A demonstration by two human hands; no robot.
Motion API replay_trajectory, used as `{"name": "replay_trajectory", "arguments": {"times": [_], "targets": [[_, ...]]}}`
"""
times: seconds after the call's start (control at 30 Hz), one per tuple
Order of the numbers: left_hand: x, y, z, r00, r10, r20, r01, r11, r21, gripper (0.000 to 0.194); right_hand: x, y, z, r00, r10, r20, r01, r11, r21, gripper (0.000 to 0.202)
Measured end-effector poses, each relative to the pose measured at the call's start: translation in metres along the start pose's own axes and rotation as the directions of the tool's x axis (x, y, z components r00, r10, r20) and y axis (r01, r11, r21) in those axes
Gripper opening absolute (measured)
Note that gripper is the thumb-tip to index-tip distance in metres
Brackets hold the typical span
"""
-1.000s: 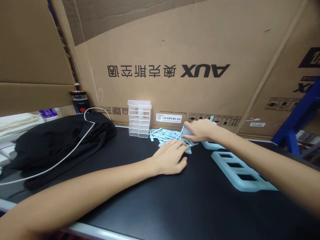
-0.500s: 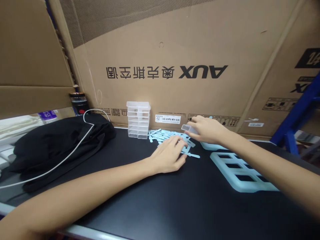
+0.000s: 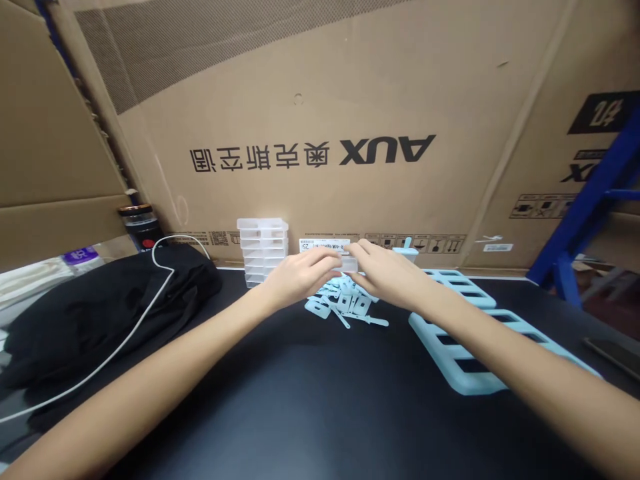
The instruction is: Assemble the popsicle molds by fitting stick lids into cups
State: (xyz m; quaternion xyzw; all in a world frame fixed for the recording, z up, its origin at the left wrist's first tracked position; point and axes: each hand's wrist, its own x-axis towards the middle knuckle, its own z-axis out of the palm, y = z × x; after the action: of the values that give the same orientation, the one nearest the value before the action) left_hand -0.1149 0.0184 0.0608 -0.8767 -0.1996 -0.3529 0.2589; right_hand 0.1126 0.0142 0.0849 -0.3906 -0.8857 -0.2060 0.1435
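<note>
Both my hands meet above a heap of light-blue plastic pieces [image 3: 350, 303], some flat with slots, some stick-shaped. Held between them is a small clear plastic box [image 3: 349, 264]. My right hand [image 3: 387, 272] grips its right end between thumb and fingers. At its left end are the closed fingertips of my left hand [image 3: 303, 275]; whether they also pinch a small piece is hidden. Left of the heap stands a stack of clear plastic boxes [image 3: 263, 252], partly behind my left hand.
Light-blue frames with rectangular openings [image 3: 457, 373] lie on the right, partly under my right forearm. A blue piece with an upright tab [image 3: 407, 251] is behind my right hand. At left are a black cloth [image 3: 100, 313], a white cable [image 3: 135, 327] and a dark jar [image 3: 140, 227]. A cardboard box [image 3: 300, 187] backs the black table.
My left hand has risen from the blue pieces to the clear box. My right hand has brought the box left, over the heap. The view has shifted slightly.
</note>
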Motion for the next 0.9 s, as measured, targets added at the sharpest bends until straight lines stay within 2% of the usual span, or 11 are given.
{"name": "replay_trajectory", "arguments": {"times": [0.07,0.13,0.23,0.33,0.43,0.57,0.73,0.9], "targets": [[0.008,-0.012,-0.014,0.999,0.019,-0.046,-0.017,0.999,0.049,0.012,-0.002,0.0,-0.008,0.997,0.045,-0.06,-0.043,0.999,0.033,0.026],[0.016,-0.028,-0.034,0.994,-0.007,-0.113,0.015,0.997,0.07,0.012,-0.01,0.0,-0.017,0.991,0.076,-0.114,-0.073,0.997,0.03,0.026],[0.022,-0.057,-0.066,0.949,-0.142,-0.28,0.19,0.97,0.151,0.007,-0.034,0.002,-0.025,0.983,0.066,-0.172,-0.065,0.998,0.012,0.027],[0.014,-0.09,-0.088,0.906,-0.256,-0.338,0.337,0.918,0.208,0.005,-0.067,0.005,-0.023,0.979,0.021,-0.202,-0.022,1.0,-0.001,0.023],[-0.005,-0.12,-0.097,0.907,-0.328,-0.264,0.393,0.883,0.256,0.008,-0.095,0.017,-0.018,0.973,0.038,-0.228,-0.044,0.999,-0.022,0.021],[-0.029,-0.146,-0.1,0.907,-0.415,-0.071,0.419,0.876,0.241,0.015,-0.109,0.054,-0.013,0.954,0.186,-0.236,-0.195,0.981,-0.015,0.025],[-0.042,-0.156,-0.103,0.881,-0.461,0.106,0.438,0.879,0.189,0.02,-0.106,0.099,-0.002,0.931,0.32,-0.176,-0.321,0.947,0.025,0.027],[-0.042,-0.154,-0.106,0.851,-0.502,0.157,0.485,0.864,0.136,0.02,-0.112,0.115,0.009,0.916,0.379,-0.135,-0.369,0.925,0.091,0.03]]}}
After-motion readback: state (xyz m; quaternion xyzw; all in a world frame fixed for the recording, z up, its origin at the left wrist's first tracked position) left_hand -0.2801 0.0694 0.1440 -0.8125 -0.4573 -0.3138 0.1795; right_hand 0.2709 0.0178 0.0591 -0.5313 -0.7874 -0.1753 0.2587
